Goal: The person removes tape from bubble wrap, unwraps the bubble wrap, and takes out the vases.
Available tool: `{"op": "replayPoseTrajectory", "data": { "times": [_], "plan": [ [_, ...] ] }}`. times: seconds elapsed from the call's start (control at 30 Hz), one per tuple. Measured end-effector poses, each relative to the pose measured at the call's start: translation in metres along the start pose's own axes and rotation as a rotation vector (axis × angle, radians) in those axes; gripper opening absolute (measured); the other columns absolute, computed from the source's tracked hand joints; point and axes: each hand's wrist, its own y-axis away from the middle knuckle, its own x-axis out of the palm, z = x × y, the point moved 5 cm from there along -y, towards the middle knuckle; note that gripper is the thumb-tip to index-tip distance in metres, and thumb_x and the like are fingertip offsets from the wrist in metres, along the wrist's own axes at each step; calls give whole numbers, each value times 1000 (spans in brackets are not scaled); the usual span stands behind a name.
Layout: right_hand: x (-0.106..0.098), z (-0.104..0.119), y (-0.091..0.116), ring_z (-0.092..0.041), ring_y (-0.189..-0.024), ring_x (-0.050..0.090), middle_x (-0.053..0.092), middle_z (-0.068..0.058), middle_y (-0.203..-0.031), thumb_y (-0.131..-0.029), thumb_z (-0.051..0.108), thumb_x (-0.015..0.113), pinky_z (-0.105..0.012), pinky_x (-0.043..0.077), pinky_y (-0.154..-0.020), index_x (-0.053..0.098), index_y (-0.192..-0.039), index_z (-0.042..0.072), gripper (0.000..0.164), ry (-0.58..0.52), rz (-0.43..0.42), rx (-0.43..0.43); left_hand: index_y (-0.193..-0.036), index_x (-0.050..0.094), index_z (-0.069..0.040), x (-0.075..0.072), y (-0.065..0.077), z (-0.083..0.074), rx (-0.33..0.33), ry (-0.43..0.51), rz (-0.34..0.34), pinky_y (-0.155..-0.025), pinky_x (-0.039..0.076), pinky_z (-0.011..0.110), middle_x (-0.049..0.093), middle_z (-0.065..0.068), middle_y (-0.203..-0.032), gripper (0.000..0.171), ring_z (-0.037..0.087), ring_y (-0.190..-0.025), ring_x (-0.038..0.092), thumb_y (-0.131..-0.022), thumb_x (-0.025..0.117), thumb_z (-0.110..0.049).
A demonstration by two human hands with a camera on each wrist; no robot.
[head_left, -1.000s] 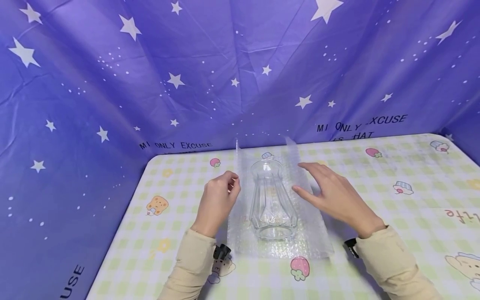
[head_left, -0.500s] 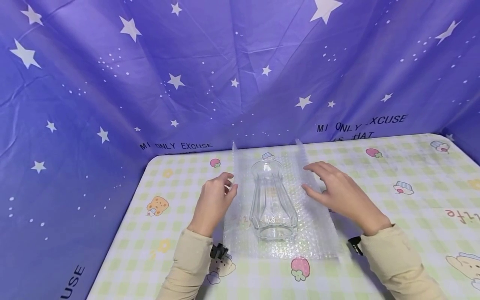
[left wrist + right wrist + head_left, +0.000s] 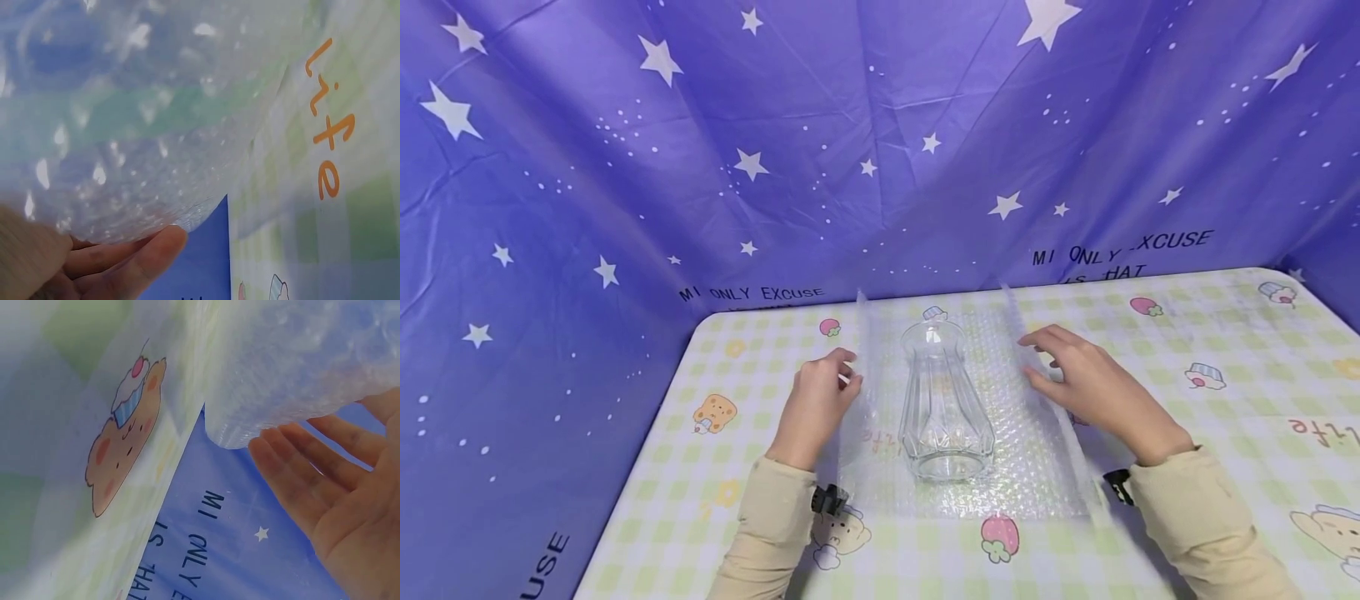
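Observation:
A clear faceted glass vase (image 3: 947, 408) lies on a sheet of bubble wrap (image 3: 1037, 475), its base toward me. Both side edges of the wrap curl up from the table. At the left edge is my left hand (image 3: 822, 400), fingers loosely bent with a gap between thumb and index finger. In the left wrist view, wrap (image 3: 137, 119) bulges over those fingers (image 3: 156, 250). My right hand (image 3: 1093, 387) is beside the right edge, thumb and fingers spread. Its long, relaxed fingers (image 3: 287, 469) meet the outside of the raised wrap in the right wrist view.
A checked tablecloth (image 3: 655, 517) with cartoon prints covers the table. Beyond the table's far edge hangs a purple curtain (image 3: 820, 150) with white stars, and it also closes off the left side.
Both hands have moved apart, the left one leftward and the right one rightward. The wrap's raised sides have spread outward with them. The vase stays where it was.

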Motion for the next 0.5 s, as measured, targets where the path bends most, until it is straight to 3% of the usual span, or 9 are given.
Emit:
{"op": "replayPoseTrajectory", "data": {
  "times": [0.5],
  "plan": [
    [5,-18,4,-35,-91,69,62,-20,-120,-90,7,66,-49,58,-78,61,-122,-3,34,-28,74,33,-115,67,0,3,-1,17,-57,-21,61,-63,57,30,74,9,-90,28,20,-77,71,-88,72,-7]
  ]
}}
